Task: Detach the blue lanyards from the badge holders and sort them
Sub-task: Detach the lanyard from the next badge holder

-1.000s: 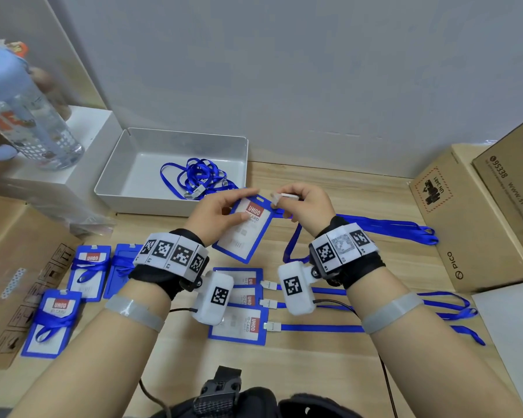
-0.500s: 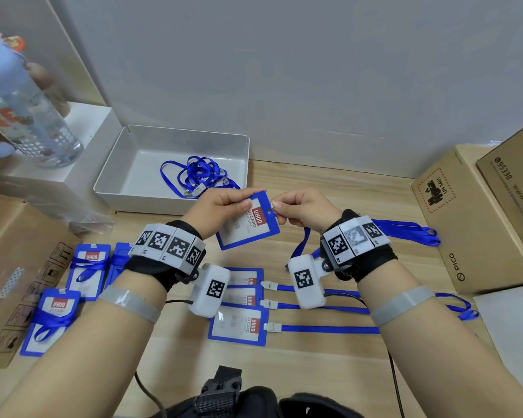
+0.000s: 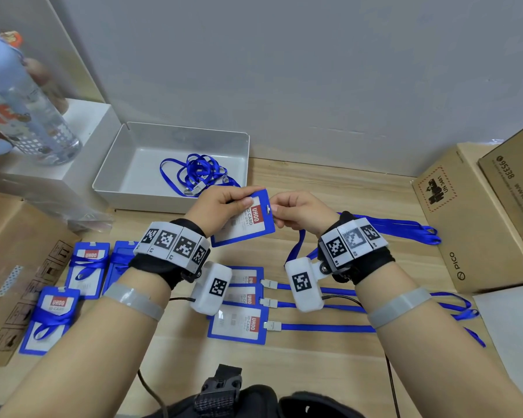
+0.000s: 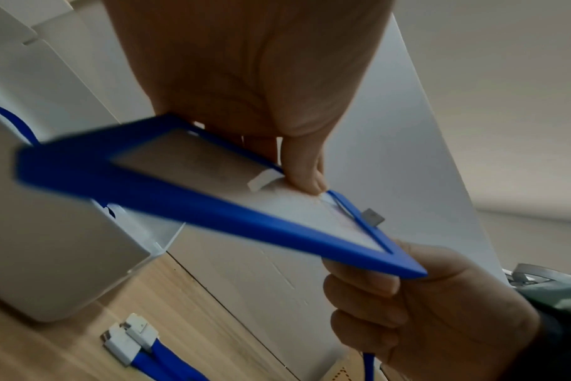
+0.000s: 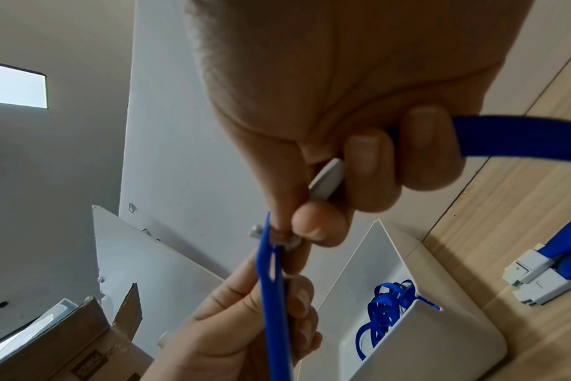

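Out to the left of my grip lay 3 badge holders (image 3: pixel 86 268) with their straps wrapped round them, set aside, I judged, as a pile not yet worked. Behind my grip sat the grey tray (image 3: pixel 127 164) with a tangle of freed lanyards (image 3: pixel 198 173), evidently the sorting spot. My left hand (image 3: pixel 221 206) pinched the raised badge holder (image 3: pixel 245 220) by its long edge, thumb on top and fingers beneath, steadying it so the slot end faced the other hand. My right hand (image 3: pixel 296 211) closed on the white clip (image 5: pixel 326 183) at that slot, thumb and forefinger working the metal snap while the remaining fingers trapped the lanyard (image 3: pixel 405 227), which trailed off to the right of my grip across the table (image 3: pixel 329 372). Below my grip, 3 more holders (image 3: pixel 239 325) lay in a row with their lanyards stretched rightward, ready for quick picking. Compared with 1 second before, the card had tilted from hanging steeply to lying flatter, and my right hand had come in from holding the clip apart from the card to meeting its top edge. The lanyard seemed attached yet.
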`<state>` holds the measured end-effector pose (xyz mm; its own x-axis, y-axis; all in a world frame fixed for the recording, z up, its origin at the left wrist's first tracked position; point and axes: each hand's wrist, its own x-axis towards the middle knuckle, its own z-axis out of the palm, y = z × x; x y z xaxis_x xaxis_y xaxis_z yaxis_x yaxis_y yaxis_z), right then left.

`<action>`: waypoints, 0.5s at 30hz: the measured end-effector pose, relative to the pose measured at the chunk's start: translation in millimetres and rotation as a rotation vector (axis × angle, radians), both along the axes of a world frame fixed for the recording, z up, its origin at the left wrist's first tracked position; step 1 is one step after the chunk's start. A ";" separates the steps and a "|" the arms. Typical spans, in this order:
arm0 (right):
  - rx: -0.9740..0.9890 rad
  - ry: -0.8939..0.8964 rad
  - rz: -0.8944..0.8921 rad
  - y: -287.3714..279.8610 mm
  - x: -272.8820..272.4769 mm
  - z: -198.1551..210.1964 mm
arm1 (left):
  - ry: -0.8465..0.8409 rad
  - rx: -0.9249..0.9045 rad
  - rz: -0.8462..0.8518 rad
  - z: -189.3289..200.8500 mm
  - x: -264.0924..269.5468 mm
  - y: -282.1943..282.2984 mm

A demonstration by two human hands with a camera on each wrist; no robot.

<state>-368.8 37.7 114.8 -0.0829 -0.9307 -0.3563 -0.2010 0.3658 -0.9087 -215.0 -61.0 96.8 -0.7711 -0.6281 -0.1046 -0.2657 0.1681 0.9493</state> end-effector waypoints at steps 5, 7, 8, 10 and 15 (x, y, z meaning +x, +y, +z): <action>-0.047 -0.192 -0.115 -0.9 7.7 3.3 | -0.043 -0.021 0.000 0.0 -1.3 -0.7; -0.050 -0.187 -0.123 -0.2 10.0 3.9 | -0.059 -0.022 -0.005 1.7 -1.2 -0.3; -0.059 -0.151 -0.107 -0.2 10.4 2.9 | -0.064 -0.028 -0.010 2.6 -0.9 0.1; -0.085 -0.083 -0.075 -0.1 7.8 -0.7 | -0.069 -0.057 -0.017 4.2 0.6 -0.1; -0.104 -0.064 -0.063 0.8 2.2 -3.8 | -0.108 -0.077 -0.024 4.5 3.6 -2.1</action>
<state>-366.7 38.5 111.0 -0.1224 -0.9566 -0.2646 -0.1211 0.2790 -0.9526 -211.4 -63.1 101.3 -0.7728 -0.6191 -0.1397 -0.3603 0.2468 0.8996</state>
